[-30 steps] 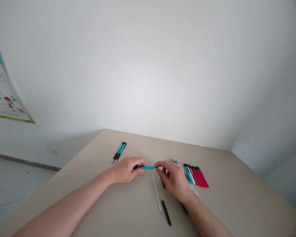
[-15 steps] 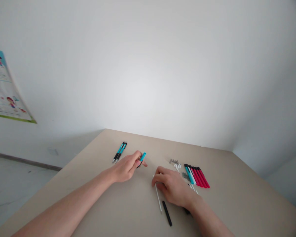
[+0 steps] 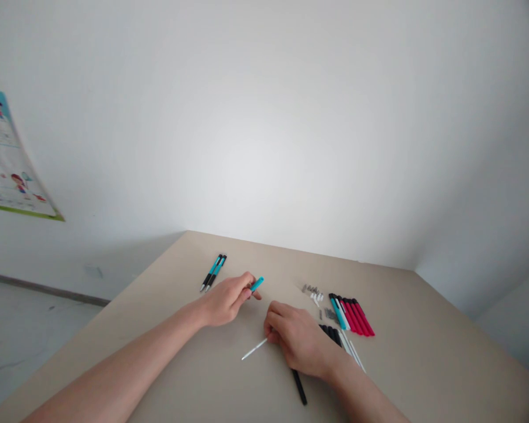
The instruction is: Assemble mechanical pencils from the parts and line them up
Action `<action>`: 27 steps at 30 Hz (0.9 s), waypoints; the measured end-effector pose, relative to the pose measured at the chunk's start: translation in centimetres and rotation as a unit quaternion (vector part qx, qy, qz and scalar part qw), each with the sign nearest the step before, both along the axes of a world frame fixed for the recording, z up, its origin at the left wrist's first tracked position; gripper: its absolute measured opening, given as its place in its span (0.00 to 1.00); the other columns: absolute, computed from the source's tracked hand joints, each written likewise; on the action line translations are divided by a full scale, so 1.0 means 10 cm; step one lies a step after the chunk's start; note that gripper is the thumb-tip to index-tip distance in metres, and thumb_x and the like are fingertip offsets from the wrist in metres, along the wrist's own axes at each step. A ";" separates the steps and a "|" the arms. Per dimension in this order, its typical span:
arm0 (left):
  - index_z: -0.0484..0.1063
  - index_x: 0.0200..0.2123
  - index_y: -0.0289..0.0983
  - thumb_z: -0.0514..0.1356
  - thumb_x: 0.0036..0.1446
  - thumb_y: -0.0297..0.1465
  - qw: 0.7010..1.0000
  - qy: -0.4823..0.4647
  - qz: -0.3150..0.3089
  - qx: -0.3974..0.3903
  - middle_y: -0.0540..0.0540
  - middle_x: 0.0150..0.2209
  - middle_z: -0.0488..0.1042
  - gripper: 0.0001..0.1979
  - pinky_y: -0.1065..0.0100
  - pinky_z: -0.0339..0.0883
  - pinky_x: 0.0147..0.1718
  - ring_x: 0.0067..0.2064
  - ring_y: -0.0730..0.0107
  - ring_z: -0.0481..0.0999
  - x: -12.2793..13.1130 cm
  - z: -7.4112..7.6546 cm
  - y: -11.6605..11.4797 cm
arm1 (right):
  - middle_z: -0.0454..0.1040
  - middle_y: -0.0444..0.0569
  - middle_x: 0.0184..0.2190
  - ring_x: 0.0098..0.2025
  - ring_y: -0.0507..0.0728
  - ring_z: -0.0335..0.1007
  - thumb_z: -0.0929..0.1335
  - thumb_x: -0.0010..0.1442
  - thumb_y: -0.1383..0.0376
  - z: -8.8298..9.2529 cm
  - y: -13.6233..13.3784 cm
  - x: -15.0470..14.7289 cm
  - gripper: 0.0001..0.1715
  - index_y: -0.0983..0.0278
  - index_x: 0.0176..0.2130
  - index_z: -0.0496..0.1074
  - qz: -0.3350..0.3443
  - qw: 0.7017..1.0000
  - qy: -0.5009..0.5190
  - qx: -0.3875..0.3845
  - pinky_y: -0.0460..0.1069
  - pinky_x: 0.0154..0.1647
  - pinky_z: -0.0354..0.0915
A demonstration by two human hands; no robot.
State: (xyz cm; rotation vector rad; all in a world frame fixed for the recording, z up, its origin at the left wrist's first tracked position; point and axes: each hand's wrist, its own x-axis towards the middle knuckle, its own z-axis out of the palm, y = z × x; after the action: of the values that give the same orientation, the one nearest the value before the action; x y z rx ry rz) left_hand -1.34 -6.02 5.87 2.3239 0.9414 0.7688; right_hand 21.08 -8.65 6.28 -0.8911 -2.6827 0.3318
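Note:
My left hand (image 3: 230, 296) is closed around a turquoise pen barrel (image 3: 257, 284), whose end sticks out past the fingertips towards the right. Just right of it, my right hand (image 3: 296, 336) pinches a thin white pen refill (image 3: 254, 349); its tip points down and left over the table. Under my right hand lies a black pen grip (image 3: 300, 388), its upper end hidden by the palm. More black grips (image 3: 330, 333) and white refills (image 3: 351, 351) lie beside the right wrist, partly covered by it.
Two assembled turquoise and black pens (image 3: 214, 272) lie at the left of the beige table (image 3: 176, 370). Right of centre are small springs (image 3: 309, 288), white small parts (image 3: 317, 297), dark grey parts (image 3: 331, 315) and a row of turquoise, white and red barrels (image 3: 357, 317). A wall stands behind.
My right hand has turned the refill so its tip swings from lower right to lower left, and has shifted slightly left. The barrel in my left hand has tilted flatter.

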 end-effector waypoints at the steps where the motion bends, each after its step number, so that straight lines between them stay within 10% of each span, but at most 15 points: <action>1: 0.61 0.40 0.38 0.43 0.66 0.31 1.000 0.001 0.004 0.005 0.44 0.41 0.74 0.09 0.66 0.61 0.42 0.41 0.66 0.71 0.00 -0.01 0.01 | 0.68 0.45 0.31 0.33 0.53 0.63 0.62 0.48 0.79 0.01 0.01 0.01 0.13 0.63 0.32 0.66 -0.004 1.000 0.017 0.005 0.45 0.32 0.56; 13: 0.64 0.37 0.37 0.48 0.62 0.25 0.997 0.046 0.011 0.057 0.47 0.35 0.74 0.07 0.68 0.61 0.37 0.36 0.68 0.71 0.02 -0.07 0.03 | 0.70 0.48 0.34 0.28 0.51 0.67 0.63 0.63 0.66 -0.08 0.01 0.04 0.02 0.62 0.37 0.65 -0.135 0.884 0.444 -0.058 0.44 0.24 0.64; 27: 0.65 0.37 0.37 0.51 0.60 0.25 0.994 0.078 -0.027 0.071 0.48 0.33 0.73 0.05 0.71 0.60 0.35 0.34 0.69 0.71 0.02 -0.03 0.01 | 0.76 0.50 0.36 0.28 0.52 0.72 0.67 0.60 0.63 -0.14 0.02 0.02 0.04 0.63 0.36 0.70 -0.167 0.882 0.439 -0.043 0.45 0.25 0.67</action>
State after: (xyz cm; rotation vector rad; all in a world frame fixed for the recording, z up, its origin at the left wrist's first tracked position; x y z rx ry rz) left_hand -1.18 -5.89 5.58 2.5539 0.9119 0.6598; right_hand 21.30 -8.42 4.88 -0.9119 -1.6633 0.6004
